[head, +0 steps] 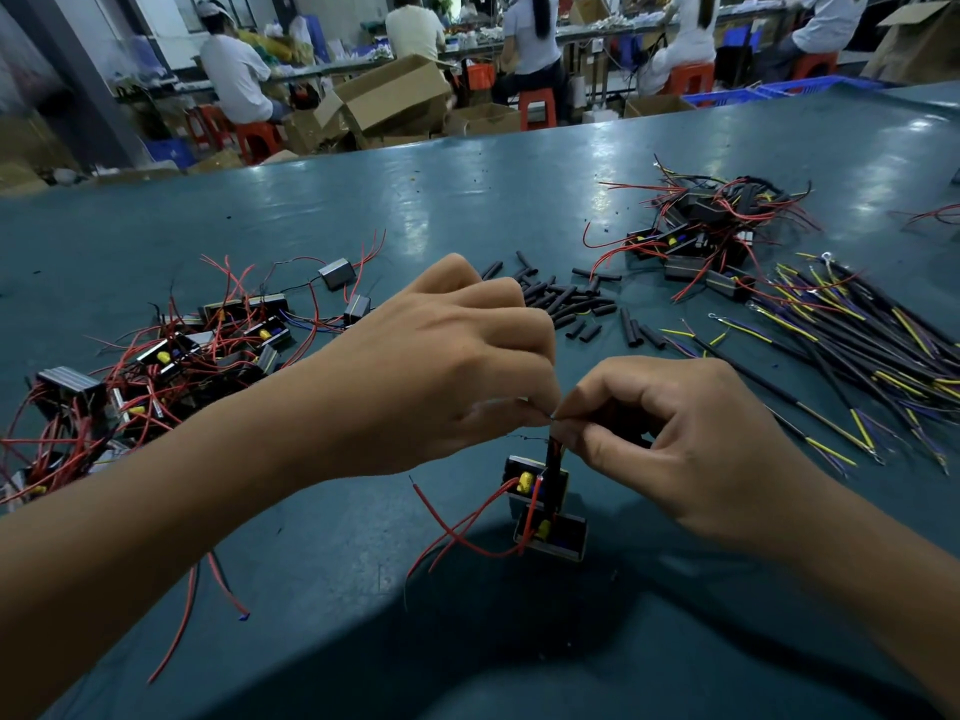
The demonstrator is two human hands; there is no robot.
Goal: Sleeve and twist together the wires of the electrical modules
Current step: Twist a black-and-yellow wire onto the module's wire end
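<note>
From the head camera, both hands meet over the near middle of a teal table. The left hand is curled, its thumb and forefinger pinching the bare wire ends at the point where the two hands touch. The right hand is curled as well, its fingertips pinching the same ends from the other side, with a black sleeve running down from its thumb. Below that sleeve hang two modules, black blocks with yellow parts, one just above the other, and red leads loop out from them to the left above the table. On the left lies a heap of modules tangled in red wire. Behind the hands is a scatter of short black sleeves. At the far right sits a second heap of modules, and beside it a fan of black cables with yellow and purple ends. Beyond the table, people sit on red stools among cardboard boxes.
</note>
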